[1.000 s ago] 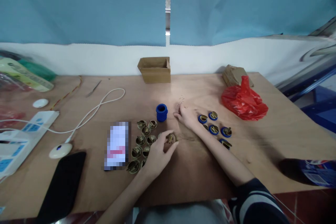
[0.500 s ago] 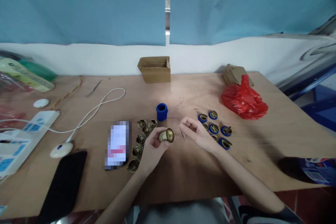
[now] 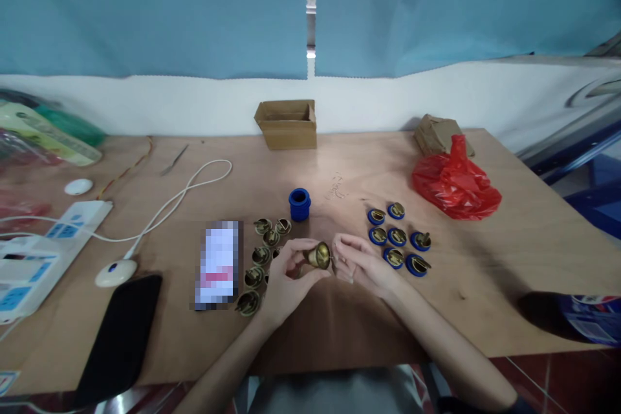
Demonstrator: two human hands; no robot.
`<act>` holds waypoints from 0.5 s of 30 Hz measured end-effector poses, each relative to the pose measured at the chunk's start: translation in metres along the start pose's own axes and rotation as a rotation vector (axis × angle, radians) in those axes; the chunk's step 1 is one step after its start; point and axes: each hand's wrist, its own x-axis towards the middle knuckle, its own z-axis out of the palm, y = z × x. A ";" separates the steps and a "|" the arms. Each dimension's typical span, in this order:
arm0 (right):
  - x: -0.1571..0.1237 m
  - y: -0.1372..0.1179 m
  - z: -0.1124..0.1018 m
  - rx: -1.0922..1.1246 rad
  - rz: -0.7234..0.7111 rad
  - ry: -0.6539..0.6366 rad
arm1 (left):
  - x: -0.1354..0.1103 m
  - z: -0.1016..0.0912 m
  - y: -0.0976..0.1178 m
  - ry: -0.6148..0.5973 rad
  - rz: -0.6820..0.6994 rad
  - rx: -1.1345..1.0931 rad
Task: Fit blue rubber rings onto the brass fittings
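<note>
Head view: a brown wooden table [image 3: 252, 174] beneath two bare hands.
The left hand [image 3: 290, 281] and right hand [image 3: 372, 266] nearly meet; beyond them stands an upright, hollow blue cylinder [image 3: 299, 207]. The left thumb and fingers grip a flared, hollow brass cup [image 3: 318, 255], its mouth tilted toward the right fingertips, which pinch a tiny, thin piece [image 3: 332, 258], blurred, just beside the rim.
</note>
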 end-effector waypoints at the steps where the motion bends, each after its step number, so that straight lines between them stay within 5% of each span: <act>1: 0.000 0.001 0.000 -0.009 0.003 -0.005 | -0.001 0.000 -0.001 -0.002 0.047 0.023; 8: 0.001 0.007 -0.004 -0.072 0.012 0.008 | -0.004 -0.002 -0.005 -0.042 0.367 0.294; 15: -0.001 0.005 -0.001 -0.200 -0.011 0.047 | -0.004 -0.002 -0.005 -0.005 0.450 0.429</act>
